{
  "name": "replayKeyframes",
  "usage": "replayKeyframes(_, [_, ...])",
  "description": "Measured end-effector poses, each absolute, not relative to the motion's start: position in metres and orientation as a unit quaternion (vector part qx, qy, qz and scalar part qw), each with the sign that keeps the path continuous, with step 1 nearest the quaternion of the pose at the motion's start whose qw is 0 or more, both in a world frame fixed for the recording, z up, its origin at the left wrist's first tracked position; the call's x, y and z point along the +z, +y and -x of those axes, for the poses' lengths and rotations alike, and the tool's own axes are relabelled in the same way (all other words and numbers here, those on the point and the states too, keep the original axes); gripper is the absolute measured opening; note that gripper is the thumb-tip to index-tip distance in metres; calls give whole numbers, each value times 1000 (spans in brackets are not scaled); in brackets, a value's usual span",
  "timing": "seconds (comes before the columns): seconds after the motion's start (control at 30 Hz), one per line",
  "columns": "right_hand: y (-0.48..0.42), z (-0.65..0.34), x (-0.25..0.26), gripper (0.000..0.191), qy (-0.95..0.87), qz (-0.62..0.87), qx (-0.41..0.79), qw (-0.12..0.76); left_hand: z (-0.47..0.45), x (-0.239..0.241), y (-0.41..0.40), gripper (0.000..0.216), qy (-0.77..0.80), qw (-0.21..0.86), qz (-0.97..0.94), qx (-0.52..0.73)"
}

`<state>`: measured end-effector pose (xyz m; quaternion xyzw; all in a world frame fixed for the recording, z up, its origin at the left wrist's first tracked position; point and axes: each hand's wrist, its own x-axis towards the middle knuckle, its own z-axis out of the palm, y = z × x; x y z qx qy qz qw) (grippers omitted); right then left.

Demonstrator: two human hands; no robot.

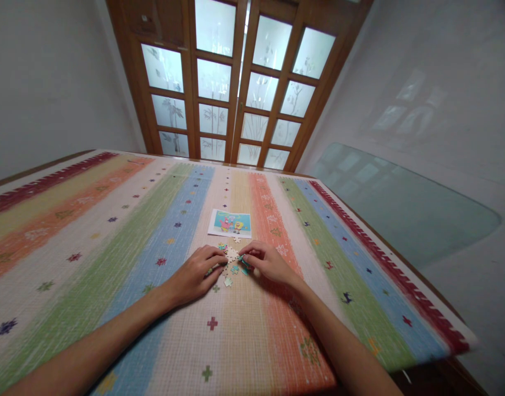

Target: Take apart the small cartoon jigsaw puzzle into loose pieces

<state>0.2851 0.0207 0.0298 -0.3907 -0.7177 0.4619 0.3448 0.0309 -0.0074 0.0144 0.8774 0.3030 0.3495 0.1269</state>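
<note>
A small heap of jigsaw puzzle pieces (pixel 231 254) lies on the striped tablecloth between my two hands, some showing pale backs, others teal or multicoloured. My left hand (pixel 205 270) rests at the heap's left side, its fingers curled around a few pieces that show partly beneath them. On the right, my right hand (pixel 265 261) has bent fingers and thumb closed around teal pieces (pixel 244 262) at the heap's edge. Single pieces lie apart, among them a pale green piece (pixel 228 281) nearer me and a pale piece (pixel 237 240) below the picture card.
Just beyond the heap lies a picture card (pixel 231 223) with a pink and a yellow cartoon figure. The striped tablecloth (pixel 244 330) covers a wide table. Behind stand wooden doors (pixel 237 99) with frosted panes; a glass-like panel (pixel 401 198) is along the right wall.
</note>
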Motion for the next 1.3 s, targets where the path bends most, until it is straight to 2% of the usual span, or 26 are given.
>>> replayKeyframes(0.47, [22,-288,27,25,-696,424,412,408,-30,15,-6,21,319,97,-872,359])
replayKeyframes(0.63, [21,-288,29,21,-756,409,363,358,-27,16,-4,25,380,101,-855,338])
replayKeyframes(0.73, [16,-284,32,19,-809,386,279,345,-28,16,-4,21,384,123,-854,330])
replayKeyframes(0.83, [10,-274,31,31,-856,349,212,317,-32,16,-5,19,348,166,-856,345])
replayKeyframes(0.97, [3,-261,23,54,-895,309,182,266,-33,17,-5,24,307,204,-853,370])
replayKeyframes(1.03, [2,-259,20,49,-900,308,173,256,-29,18,-4,25,312,190,-851,377])
replayKeyframes(1.17, [4,-263,20,21,-901,315,147,261,-17,19,1,25,350,113,-854,367])
replayKeyframes(1.3, [5,-265,23,20,-896,330,139,264,-9,19,4,30,385,55,-865,317])
